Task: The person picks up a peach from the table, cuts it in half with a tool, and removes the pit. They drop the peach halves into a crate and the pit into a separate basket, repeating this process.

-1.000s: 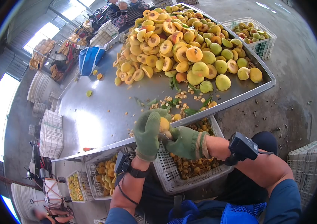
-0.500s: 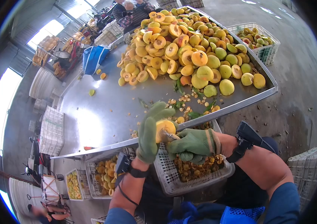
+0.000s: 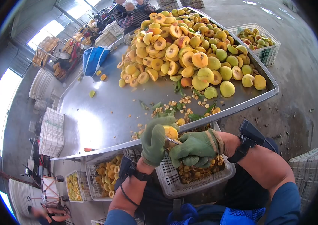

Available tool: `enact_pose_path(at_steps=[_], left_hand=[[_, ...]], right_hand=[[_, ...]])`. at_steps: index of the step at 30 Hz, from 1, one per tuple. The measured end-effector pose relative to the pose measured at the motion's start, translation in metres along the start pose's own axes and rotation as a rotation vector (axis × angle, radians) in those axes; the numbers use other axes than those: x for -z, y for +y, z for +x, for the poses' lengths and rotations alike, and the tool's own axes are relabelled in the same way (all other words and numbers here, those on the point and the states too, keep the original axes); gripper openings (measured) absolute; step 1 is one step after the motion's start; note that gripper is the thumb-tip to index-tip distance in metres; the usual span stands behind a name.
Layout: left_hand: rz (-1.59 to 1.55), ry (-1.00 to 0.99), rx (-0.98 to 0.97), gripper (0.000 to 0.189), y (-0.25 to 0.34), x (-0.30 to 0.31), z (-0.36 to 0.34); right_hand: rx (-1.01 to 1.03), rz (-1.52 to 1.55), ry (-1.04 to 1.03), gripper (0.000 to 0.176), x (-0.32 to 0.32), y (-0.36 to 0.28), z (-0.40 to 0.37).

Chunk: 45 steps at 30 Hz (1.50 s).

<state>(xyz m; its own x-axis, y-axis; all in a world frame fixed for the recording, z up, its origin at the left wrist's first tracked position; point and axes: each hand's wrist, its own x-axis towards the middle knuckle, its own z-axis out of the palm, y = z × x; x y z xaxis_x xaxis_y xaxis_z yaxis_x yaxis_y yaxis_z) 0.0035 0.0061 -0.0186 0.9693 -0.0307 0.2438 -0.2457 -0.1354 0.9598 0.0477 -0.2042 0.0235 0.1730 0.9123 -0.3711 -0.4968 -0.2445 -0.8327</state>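
Observation:
My left hand (image 3: 153, 144), in a green glove, is wrapped around a halved yellow peach (image 3: 171, 132). Most of the fruit is covered by the fingers. My right hand (image 3: 196, 146), gloved alike, is closed on a small metal-tipped pitting tool (image 3: 173, 141), whose tip meets the peach; its exact shape is hard to make out. Both hands are at the front edge of a metal table (image 3: 103, 120), above a white plastic crate (image 3: 168, 187) with brown and yellow pits and scraps. On the table lies a large heap of halved peaches (image 3: 174, 52).
Loose pits and leaves (image 3: 179, 107) lie on the near part of the table. Beneath its left edge stands a crate of peach halves (image 3: 108, 176). A blue bag (image 3: 94, 60) is at the far left, another peach crate (image 3: 271, 52) beyond the right rim. A person (image 3: 129, 15) sits at the far end.
My left hand has curled over the peach, its fingers no longer stretched upward, and the fruit has turned and is more covered. My right hand stays nearly in place with the tool.

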Motion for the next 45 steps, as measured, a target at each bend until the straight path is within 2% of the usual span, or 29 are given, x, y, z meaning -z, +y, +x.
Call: enact_pose_path(at_steps=[2, 5, 8, 9, 12, 15, 16, 19, 21, 23, 25, 26, 28, 29, 31, 34, 36, 37, 39, 41, 43, 45], left_hand=[[-0.016, 0.014, 0.026, 0.048, 0.0, -0.002, 0.0], [0.005, 0.051, 0.092, 0.039, 0.007, -0.01, 0.004], [0.052, 0.096, 0.067, 0.038, 0.003, -0.017, 0.003], [0.051, 0.108, 0.031, 0.039, -0.001, -0.018, 0.003], [0.054, 0.141, -0.025, 0.04, 0.0, -0.022, 0.002], [0.029, 0.085, 0.003, 0.041, -0.005, -0.017, 0.001], [0.016, 0.052, 0.017, 0.041, -0.006, -0.014, 0.001], [0.137, 0.015, -0.107, 0.041, -0.004, -0.013, -0.001], [0.059, 0.053, -0.073, 0.041, -0.005, -0.016, -0.001], [0.024, 0.063, -0.002, 0.039, -0.004, -0.016, 0.0], [0.029, 0.042, 0.105, 0.036, 0.0, -0.015, 0.003], [0.031, 0.022, 0.12, 0.036, 0.001, -0.014, 0.004], [0.035, -0.017, 0.148, 0.036, 0.005, -0.013, 0.006], [0.039, -0.061, 0.152, 0.036, 0.008, -0.011, 0.007], [0.047, -0.151, 0.163, 0.036, 0.015, -0.009, 0.008], [0.088, -0.201, 0.125, 0.038, 0.018, -0.008, 0.01], [0.058, -0.194, 0.156, 0.039, 0.019, -0.008, 0.011], [0.043, -0.191, 0.168, 0.04, 0.02, -0.007, 0.012], [0.045, -0.103, -0.035, 0.041, 0.005, -0.014, 0.009], [-0.039, -0.053, -0.082, 0.04, -0.005, -0.015, 0.004], [-0.209, -0.046, 0.029, 0.036, -0.007, -0.014, 0.001], [-0.145, -0.058, 0.014, 0.035, -0.012, -0.009, 0.0]], right_hand=[[-0.006, -0.053, 0.042, 0.028, -0.001, -0.001, 0.002], [-0.091, -0.258, 0.327, 0.026, -0.008, 0.003, 0.013], [0.353, -0.765, 0.879, 0.022, -0.011, 0.069, 0.062], [0.393, -0.664, 0.784, 0.019, -0.011, 0.068, 0.057], [0.345, -0.35, 0.484, 0.018, -0.009, 0.058, 0.047], [0.187, -0.417, 0.34, 0.016, -0.004, 0.038, 0.029], [0.135, -0.372, 0.314, 0.015, -0.003, 0.032, 0.024], [0.009, -0.249, 0.238, 0.011, -0.001, 0.016, 0.011], [-0.035, -0.175, 0.188, 0.009, -0.001, 0.009, 0.009], [0.278, -0.491, 0.305, 0.01, 0.001, 0.038, 0.026], [0.458, -0.654, 0.392, 0.013, 0.017, 0.088, 0.066], [0.479, -0.66, 0.421, 0.014, 0.032, 0.12, 0.099], [0.428, -0.805, 0.424, 0.015, 0.033, 0.123, 0.102], [0.353, -0.943, 0.399, 0.015, 0.023, 0.096, 0.076], [0.188, -0.865, 0.313, 0.015, 0.013, 0.059, 0.044], [0.007, -0.346, 0.176, 0.017, 0.012, 0.032, 0.025], [-0.028, -0.174, 0.132, 0.021, 0.013, 0.027, 0.017], [-0.008, -0.151, 0.145, 0.022, 0.012, 0.026, 0.014], [0.034, -0.108, 0.174, 0.028, 0.009, 0.021, 0.008], [0.01, -0.14, 0.191, 0.028, -0.001, 0.008, 0.003], [0.061, -0.173, 0.213, 0.028, -0.004, 0.012, 0.007], [0.154, -0.209, 0.237, 0.026, -0.004, 0.027, 0.019]])
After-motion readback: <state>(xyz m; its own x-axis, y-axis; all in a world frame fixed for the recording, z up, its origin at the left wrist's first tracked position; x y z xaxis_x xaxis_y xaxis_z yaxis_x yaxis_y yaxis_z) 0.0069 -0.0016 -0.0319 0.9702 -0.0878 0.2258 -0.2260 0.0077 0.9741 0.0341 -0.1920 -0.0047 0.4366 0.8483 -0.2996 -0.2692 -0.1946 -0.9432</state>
